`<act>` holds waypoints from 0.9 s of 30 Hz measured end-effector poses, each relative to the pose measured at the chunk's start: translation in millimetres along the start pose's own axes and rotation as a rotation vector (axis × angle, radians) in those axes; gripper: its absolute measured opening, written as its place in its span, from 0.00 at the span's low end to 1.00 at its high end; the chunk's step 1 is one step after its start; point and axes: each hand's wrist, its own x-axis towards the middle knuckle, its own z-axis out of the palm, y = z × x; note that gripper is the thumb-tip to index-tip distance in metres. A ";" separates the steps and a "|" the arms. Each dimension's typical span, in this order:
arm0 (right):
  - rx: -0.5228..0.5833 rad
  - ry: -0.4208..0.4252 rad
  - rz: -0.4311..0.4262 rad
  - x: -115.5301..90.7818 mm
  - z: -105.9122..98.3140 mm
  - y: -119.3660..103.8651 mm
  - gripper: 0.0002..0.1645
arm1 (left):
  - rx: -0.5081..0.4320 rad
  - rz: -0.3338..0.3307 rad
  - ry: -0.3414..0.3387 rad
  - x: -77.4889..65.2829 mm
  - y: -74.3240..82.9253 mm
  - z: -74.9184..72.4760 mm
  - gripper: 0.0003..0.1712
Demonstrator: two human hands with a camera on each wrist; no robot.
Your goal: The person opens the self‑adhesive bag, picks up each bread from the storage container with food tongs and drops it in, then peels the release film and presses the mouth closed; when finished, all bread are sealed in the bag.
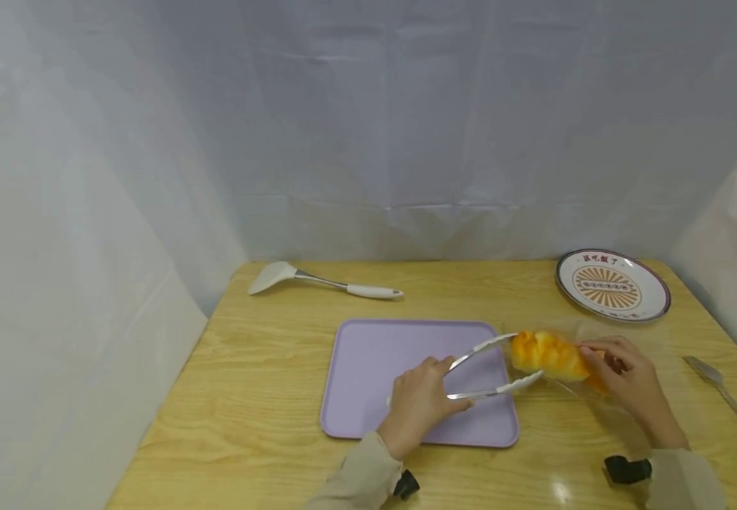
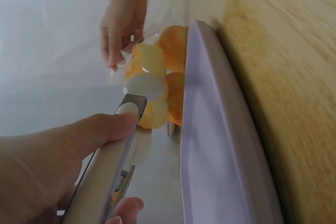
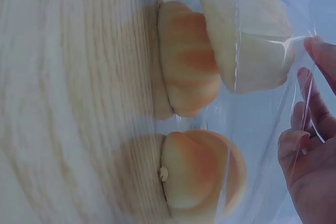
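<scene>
Your left hand (image 1: 422,400) gripped tongs (image 1: 478,394) over the tray (image 1: 360,375), your right hand (image 1: 629,375) pinched a clear bag (image 3: 257,129) beside it, and the bread (image 1: 548,356) seemed light, squashy, best held mid-loaf.

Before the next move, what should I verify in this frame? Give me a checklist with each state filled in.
1. Tongs held by the left hand: ok.
2. Clear bag pinched by the right hand: ok.
3. Raised bread off the table: ok, it sits higher than the rolls in the right wrist view.
4. Tongs gripping that bread firmly: cannot tell.
5. Bread over the purple tray: not ok, it is right of it.
</scene>
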 end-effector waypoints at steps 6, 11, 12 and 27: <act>-0.014 -0.006 0.006 0.3 0.8 -3.0 0.07 | 0.119 0.026 0.016 -0.5 -5.4 -0.9 0.44; -0.022 0.006 0.003 3.2 -1.1 -26.0 0.05 | 0.089 0.035 -0.014 3.0 -14.1 -9.1 0.44; -0.021 0.006 -0.001 3.9 -1.5 -30.4 0.05 | 0.082 0.047 -0.019 4.0 -15.4 -9.9 0.42; 0.001 0.001 0.002 3.6 -0.4 -34.5 0.05 | 0.107 0.076 -0.121 19.3 -30.7 -22.4 0.39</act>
